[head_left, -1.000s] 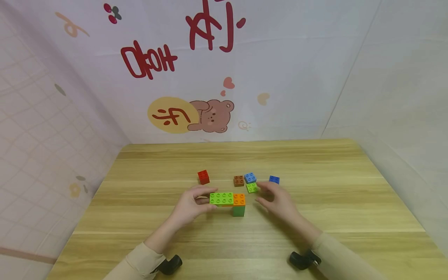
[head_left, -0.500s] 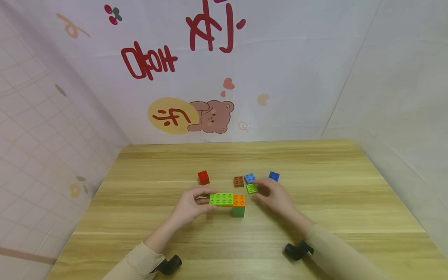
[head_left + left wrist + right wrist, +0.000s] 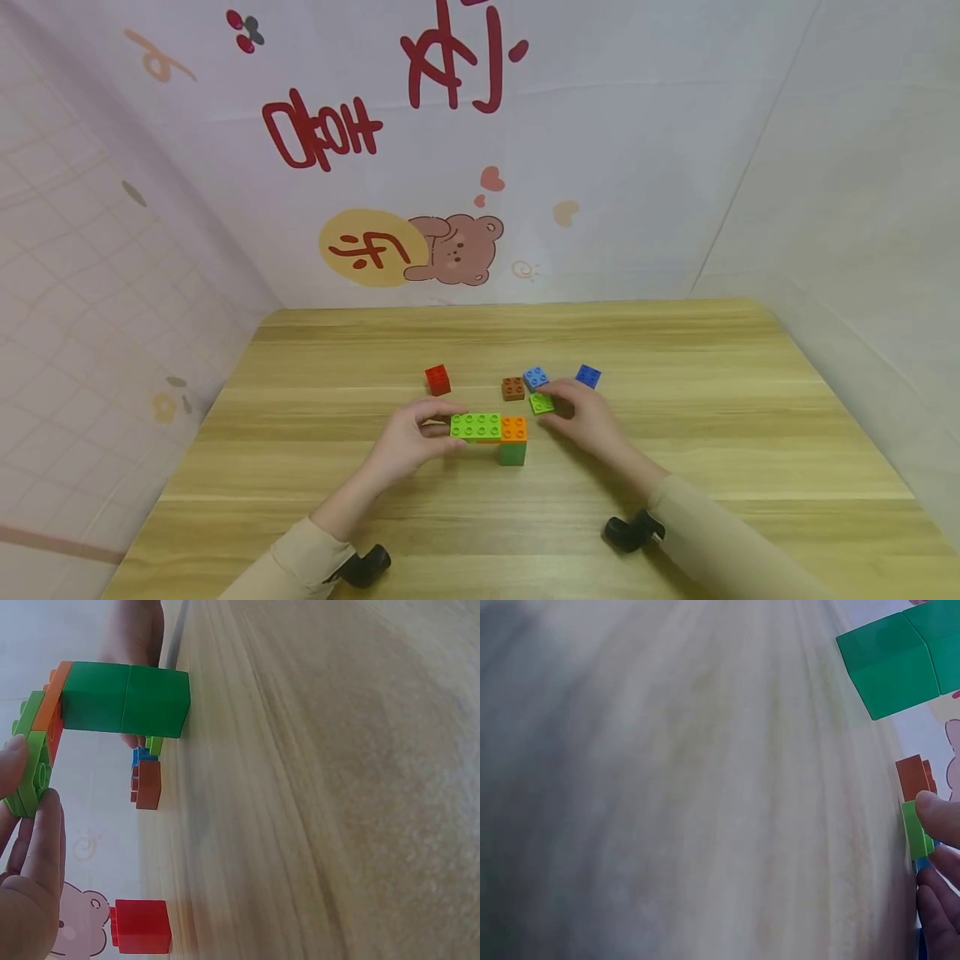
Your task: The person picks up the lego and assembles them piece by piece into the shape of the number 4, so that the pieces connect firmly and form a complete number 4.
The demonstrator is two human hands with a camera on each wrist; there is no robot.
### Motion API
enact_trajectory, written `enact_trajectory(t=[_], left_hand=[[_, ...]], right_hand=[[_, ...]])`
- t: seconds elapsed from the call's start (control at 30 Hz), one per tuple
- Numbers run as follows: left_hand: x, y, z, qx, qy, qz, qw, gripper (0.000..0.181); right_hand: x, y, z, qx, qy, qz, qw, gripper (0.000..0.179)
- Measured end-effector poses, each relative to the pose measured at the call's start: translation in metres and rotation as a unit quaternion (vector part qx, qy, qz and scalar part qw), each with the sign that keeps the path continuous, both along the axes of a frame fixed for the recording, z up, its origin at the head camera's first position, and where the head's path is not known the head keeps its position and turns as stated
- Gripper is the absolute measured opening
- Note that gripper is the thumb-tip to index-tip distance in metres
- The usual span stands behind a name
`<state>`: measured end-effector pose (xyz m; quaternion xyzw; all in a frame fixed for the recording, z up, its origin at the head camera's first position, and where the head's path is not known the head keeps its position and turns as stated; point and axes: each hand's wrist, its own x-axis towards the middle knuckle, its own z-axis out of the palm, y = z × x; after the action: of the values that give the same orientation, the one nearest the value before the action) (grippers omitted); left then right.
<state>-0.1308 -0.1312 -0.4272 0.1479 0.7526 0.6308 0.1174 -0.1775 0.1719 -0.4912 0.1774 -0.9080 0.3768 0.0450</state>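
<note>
My left hand [image 3: 411, 437] grips the left end of a joined piece made of toy building bricks. A long lime brick [image 3: 476, 427] forms its top left, beside an orange brick [image 3: 513, 428]. Two stacked green bricks [image 3: 126, 699] hang under the orange one in the left wrist view, above the table. To the right, my right hand [image 3: 585, 415] pinches a small lime brick [image 3: 541, 404] between thumb and fingers. In the right wrist view the thumb lies against that lime brick [image 3: 913, 831], low at the table; the fingers on its far side are partly hidden.
Just behind the small lime brick are a light blue brick [image 3: 536, 377] and a brown brick [image 3: 513, 388]. A red brick [image 3: 438, 380] stands farther left, and a dark blue brick [image 3: 588, 376] lies behind my right hand. A printed cloth backs the wooden table [image 3: 675, 350].
My right hand has moved left and closed its thumb and fingers around the small lime brick. The left hand keeps its grip on the joined bricks and stays in place.
</note>
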Motion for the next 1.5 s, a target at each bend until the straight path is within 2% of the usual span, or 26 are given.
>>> enact_trajectory(t=[0.27, 0.57, 1.03, 1.23, 1.5], left_hand=[[0.000, 0.000, 0.001, 0.006, 0.007, 0.000, 1.0000, 0.039], [-0.001, 0.001, -0.001, 0.005, 0.007, 0.001, 1.0000, 0.039], [0.000, 0.002, 0.001, 0.007, -0.002, 0.002, 1.0000, 0.038], [0.000, 0.002, 0.001, 0.006, 0.001, 0.002, 1.0000, 0.038], [0.000, 0.002, 0.001, 0.001, 0.002, 0.002, 1.0000, 0.039]], right_hand=[[0.000, 0.001, 0.000, 0.004, 0.019, 0.020, 0.9996, 0.045], [0.000, 0.001, -0.006, 0.012, 0.036, 0.013, 0.9992, 0.036], [0.007, 0.004, -0.004, 0.010, 0.027, 0.021, 0.9994, 0.032], [0.014, 0.007, 0.004, -0.023, 0.007, 0.022, 0.9995, 0.035], [0.024, 0.004, 0.031, -0.067, 0.002, 0.035, 0.9971, 0.035]])
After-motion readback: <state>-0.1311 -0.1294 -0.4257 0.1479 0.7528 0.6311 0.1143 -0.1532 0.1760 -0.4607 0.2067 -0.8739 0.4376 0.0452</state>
